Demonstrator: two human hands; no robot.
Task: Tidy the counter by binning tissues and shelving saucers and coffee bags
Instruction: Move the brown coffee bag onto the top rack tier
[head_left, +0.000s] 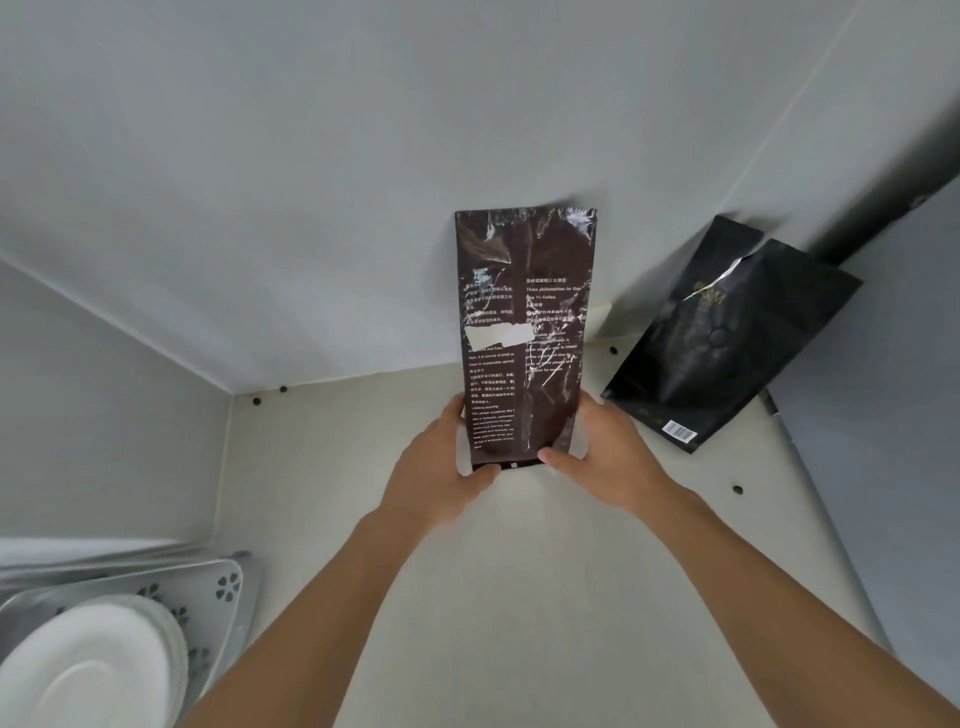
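Holding a tall brown coffee bag (524, 332) upright on the shelf (571, 571), both hands are wrapped around its bottom end. It's a glossy, crinkly foil-type pouch, long and rectangular, with lots of wrinkle highlights near the flat sealed top. Small white print runs down the face in two columns, and a torn-looking pale strip of tape or label crosses the left half about midway. Its top edge leans against the plain light back wall (311, 182).

The left hand (441, 467) clasps the bag's lower left corner, thumb curled under the bottom edge and fingers hidden behind. The right hand (602, 457) clasps the lower right corner the same way, thumb pressed across the front near the base. Both grips are closed on the bag, snug but not crushing it. Bare forearms come up from the bottom of the view.

Just to the right, a second bag, the black coffee bag (727, 338), is matte and softer looking, with faint gold lettering, a round valve, a small barcode near its bottom corner and a torn-open top showing silver lining. It tilts into the corner, not touching the brown one.

Down at lower left, a stack of smooth white saucers (88, 670) sits on a grey tray (228, 587) with flower-shaped cutouts.
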